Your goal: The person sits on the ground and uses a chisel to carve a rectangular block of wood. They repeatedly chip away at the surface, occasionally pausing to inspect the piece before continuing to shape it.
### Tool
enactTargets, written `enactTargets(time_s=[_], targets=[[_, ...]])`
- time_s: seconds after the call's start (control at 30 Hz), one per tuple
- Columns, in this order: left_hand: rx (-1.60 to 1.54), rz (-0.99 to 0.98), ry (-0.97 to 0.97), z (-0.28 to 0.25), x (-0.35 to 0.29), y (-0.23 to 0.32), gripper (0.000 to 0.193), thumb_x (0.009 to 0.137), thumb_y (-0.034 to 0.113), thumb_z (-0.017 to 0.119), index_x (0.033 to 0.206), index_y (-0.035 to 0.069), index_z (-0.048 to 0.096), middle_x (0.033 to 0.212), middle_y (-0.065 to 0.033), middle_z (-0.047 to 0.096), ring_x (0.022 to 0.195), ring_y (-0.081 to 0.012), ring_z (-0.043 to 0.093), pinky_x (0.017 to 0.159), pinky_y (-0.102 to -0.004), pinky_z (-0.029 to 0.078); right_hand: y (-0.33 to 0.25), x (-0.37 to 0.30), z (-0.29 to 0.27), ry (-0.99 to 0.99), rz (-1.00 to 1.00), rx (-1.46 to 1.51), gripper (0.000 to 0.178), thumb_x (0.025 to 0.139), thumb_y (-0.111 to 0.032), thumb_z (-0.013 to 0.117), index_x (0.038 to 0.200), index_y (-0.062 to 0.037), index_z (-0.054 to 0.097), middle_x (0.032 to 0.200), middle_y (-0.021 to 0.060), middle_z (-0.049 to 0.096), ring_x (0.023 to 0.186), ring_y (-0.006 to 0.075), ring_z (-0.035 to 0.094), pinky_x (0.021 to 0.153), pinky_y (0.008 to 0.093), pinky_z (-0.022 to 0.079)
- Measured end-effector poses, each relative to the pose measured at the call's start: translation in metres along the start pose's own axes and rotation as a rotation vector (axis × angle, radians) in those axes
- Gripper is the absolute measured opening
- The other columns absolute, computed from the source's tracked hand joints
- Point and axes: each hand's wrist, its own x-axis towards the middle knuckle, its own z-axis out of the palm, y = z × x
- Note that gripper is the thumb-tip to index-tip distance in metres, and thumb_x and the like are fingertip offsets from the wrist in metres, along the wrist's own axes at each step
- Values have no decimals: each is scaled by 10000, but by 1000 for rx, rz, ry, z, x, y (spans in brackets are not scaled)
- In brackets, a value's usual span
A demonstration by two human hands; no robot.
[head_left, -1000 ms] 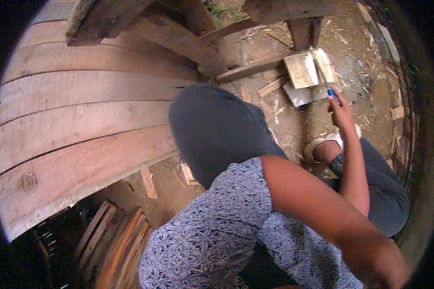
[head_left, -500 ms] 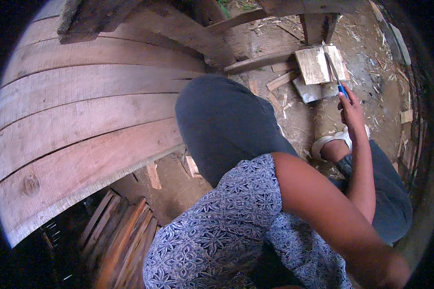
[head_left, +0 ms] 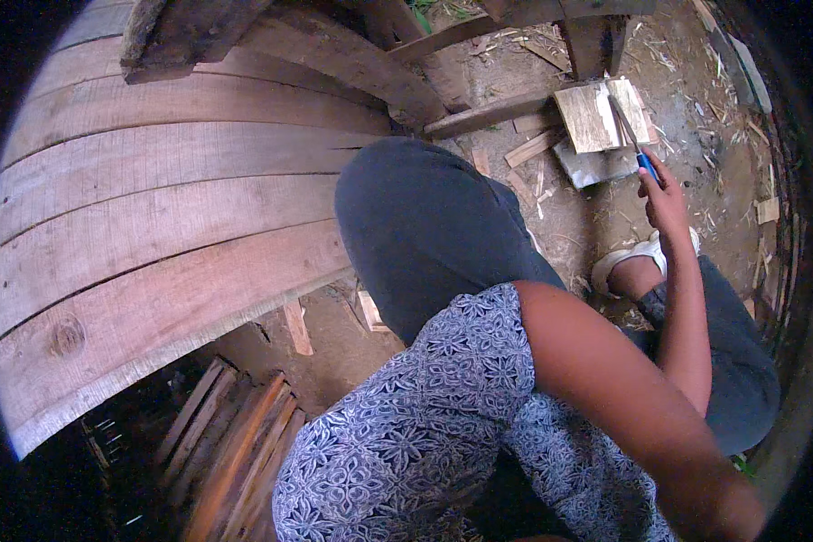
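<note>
Right hand (head_left: 667, 200), at our two o'clock, grips a blue-handled tool (head_left: 630, 135) whose blade rests on a pale wood block (head_left: 590, 117); left hand unseen.

The person wore a short-sleeved blue-and-white floral-patterned top (head_left: 425, 425), dark grey trousers (head_left: 425, 226) and a white sandal (head_left: 637, 257); the forearms were bare.
</note>
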Motion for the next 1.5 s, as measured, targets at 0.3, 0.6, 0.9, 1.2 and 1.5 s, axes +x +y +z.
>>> enactTargets(time_s=[0.3,0.6,0.9,1.2,1.5], targets=[[1149,-112,473,-176,-68,29,363,980,323,490,903,56,724,895,-188,693,871,-367,662,794,-461,508,26,20,-8,46,-320,-219,493,944,-203,640,1425,-149,542,1021,48,632,853,128,555,733,296,465],[1303,-679,709,-303,-173,31,479,980,398,457,809,23,701,842,-233,678,825,-415,654,767,-487,498,-9,-8,11,251,-236,-172,379,856,-285,654,1096,7,680,969,237,708,898,360,697,830,412,518],[1443,-587,761,-325,-178,25,460,957,385,547,763,-20,652,669,-237,612,572,-366,586,601,-467,471,-6,15,2,177,-107,-247,396,864,-304,656,1176,-61,678,1017,216,717,960,355,693,865,404,515],[1266,-671,890,-350,-181,47,436,941,368,573,736,-9,652,625,-199,606,521,-254,557,558,-401,453,-15,50,23,198,-199,-221,426,861,-320,657,1185,-44,661,997,215,714,922,327,696,850,403,519],[1356,-544,768,-309,-139,5,412,922,397,543,741,57,691,714,-203,653,709,-415,644,711,-496,504,-7,1,-35,195,74,12,175,917,-182,651,1058,-85,616,725,-28,571,537,44,438,470,234,324]])
